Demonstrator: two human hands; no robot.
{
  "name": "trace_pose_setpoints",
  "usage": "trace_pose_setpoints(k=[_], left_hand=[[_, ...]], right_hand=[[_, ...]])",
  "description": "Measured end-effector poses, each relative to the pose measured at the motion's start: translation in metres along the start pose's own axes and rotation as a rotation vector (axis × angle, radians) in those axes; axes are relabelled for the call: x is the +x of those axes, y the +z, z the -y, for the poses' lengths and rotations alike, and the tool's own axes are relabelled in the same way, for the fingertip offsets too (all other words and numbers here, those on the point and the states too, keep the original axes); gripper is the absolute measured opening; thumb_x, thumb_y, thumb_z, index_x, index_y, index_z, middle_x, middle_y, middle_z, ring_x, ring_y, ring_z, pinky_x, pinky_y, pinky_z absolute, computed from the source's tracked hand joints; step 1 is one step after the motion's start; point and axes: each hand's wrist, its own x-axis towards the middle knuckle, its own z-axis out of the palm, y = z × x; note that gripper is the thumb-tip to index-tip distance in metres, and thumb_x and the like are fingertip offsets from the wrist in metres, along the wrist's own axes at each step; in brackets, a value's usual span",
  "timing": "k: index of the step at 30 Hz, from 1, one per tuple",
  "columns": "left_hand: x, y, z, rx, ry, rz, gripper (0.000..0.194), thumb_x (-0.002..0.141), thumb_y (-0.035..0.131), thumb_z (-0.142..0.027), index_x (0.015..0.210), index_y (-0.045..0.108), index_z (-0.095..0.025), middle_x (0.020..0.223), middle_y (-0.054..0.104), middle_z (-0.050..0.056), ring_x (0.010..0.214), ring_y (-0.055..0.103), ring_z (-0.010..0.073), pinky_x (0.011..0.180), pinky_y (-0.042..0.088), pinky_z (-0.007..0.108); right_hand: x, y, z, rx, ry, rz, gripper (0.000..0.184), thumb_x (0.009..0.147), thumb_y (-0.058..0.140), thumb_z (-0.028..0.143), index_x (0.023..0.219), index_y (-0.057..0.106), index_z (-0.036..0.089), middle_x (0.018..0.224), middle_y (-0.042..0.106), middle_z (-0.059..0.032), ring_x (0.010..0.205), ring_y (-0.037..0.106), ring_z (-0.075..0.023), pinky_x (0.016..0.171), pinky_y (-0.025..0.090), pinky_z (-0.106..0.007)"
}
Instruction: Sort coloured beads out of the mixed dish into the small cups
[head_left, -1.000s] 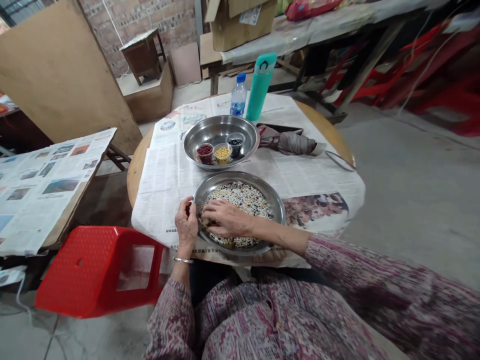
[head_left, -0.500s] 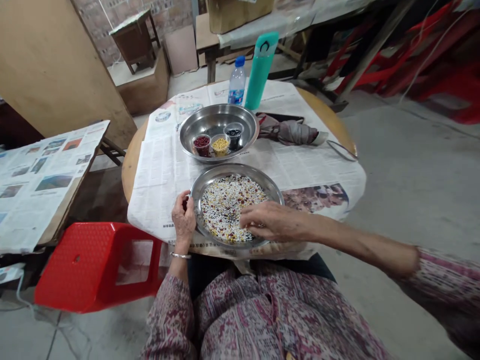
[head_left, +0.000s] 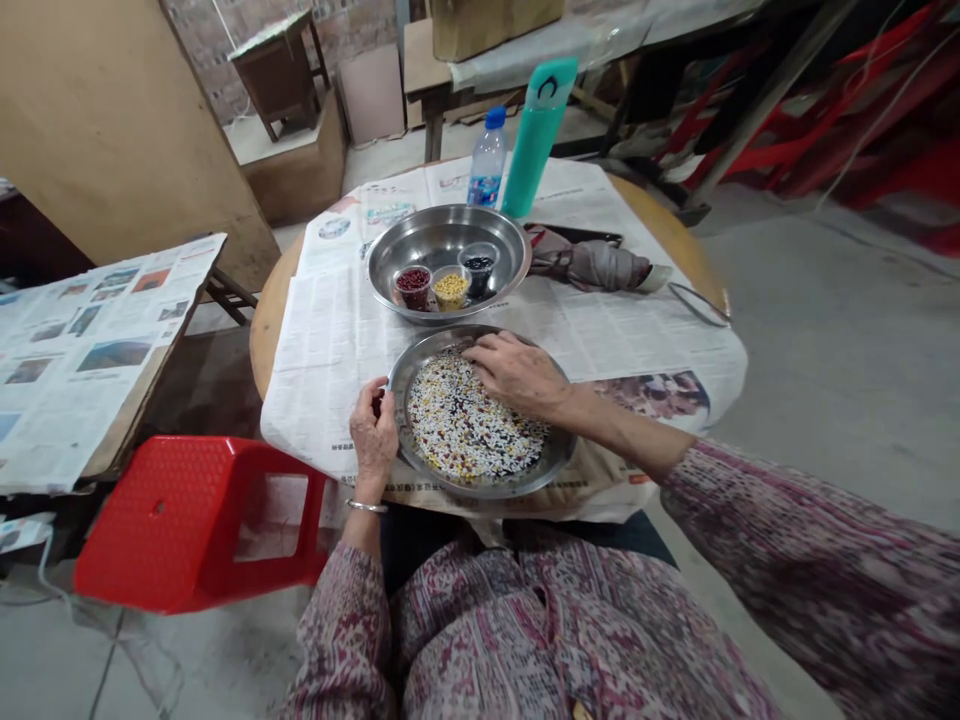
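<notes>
A shallow steel dish [head_left: 411, 455] in front of me holds a mix of white grains [head_left: 450, 430] with yellow, dark red and black beans. At the dish's left rim is my left hand [head_left: 373, 432], its fingers curled round dark red beans [head_left: 377, 403] that show between thumb and fingers. My right hand [head_left: 517, 375] reaches over the far right part of the mix, fingers a little apart and bent down onto the grains. Behind stands a deeper steel basin [head_left: 386, 235] with clear cups of red beans [head_left: 413, 289], yellow beans [head_left: 451, 290] and black beans [head_left: 478, 265].
Newspaper [head_left: 315, 330] covers the round table. A water bottle [head_left: 487, 160] and a teal flask [head_left: 538, 140] stand behind the basin, with a wrapped grey umbrella [head_left: 600, 264] to its right. A red stool [head_left: 154, 520] is at my left, beside a newspaper-covered bench [head_left: 97, 330].
My right hand has moved from the near right part of the mix to its far side, and its fingers have spread. A darker patch shows mid-dish. My left hand stays at the rim.
</notes>
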Motion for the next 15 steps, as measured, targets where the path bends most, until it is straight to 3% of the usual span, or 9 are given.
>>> trace_pose_setpoints(k=[2,5,11,15], left_hand=[[0.000,0.000,-0.001,0.004,0.005,0.000,0.025,0.095,0.053,-0.030,0.114,0.066,-0.021,0.092,0.067,0.002,0.085,0.062,0.0154,0.082,0.050,0.026],[0.000,0.000,0.000,0.007,0.015,-0.001,0.024,0.095,0.054,-0.031,0.113,0.066,-0.021,0.093,0.068,0.002,0.086,0.063,0.0161,0.083,0.049,0.027],[0.001,-0.001,0.000,0.007,0.017,0.001,0.025,0.095,0.053,-0.030,0.114,0.066,-0.021,0.096,0.069,0.003,0.089,0.064,0.0161,0.084,0.050,0.026],[0.001,-0.001,0.000,0.000,0.008,-0.002,0.025,0.094,0.053,-0.028,0.114,0.067,-0.021,0.097,0.071,0.003,0.091,0.066,0.0162,0.086,0.051,0.027]], right_hand=[[-0.008,0.001,0.000,-0.009,0.061,0.047,0.031,0.097,0.050,0.026,0.120,0.068,0.019,0.114,0.066,-0.0140,0.107,0.061,-0.0287,0.089,0.053,-0.042],[-0.025,0.005,0.007,0.079,0.020,0.100,0.031,0.097,0.053,0.031,0.122,0.065,0.019,0.116,0.064,-0.0136,0.100,0.063,-0.0256,0.086,0.053,-0.039],[-0.042,0.019,0.049,0.345,-0.296,0.130,0.025,0.094,0.049,0.011,0.110,0.066,0.018,0.104,0.063,-0.0082,0.087,0.060,-0.0169,0.080,0.050,-0.030],[-0.024,0.028,0.068,0.270,-0.514,0.115,0.023,0.096,0.046,0.011,0.099,0.068,0.018,0.097,0.066,-0.0086,0.092,0.057,-0.0201,0.082,0.049,-0.033]])
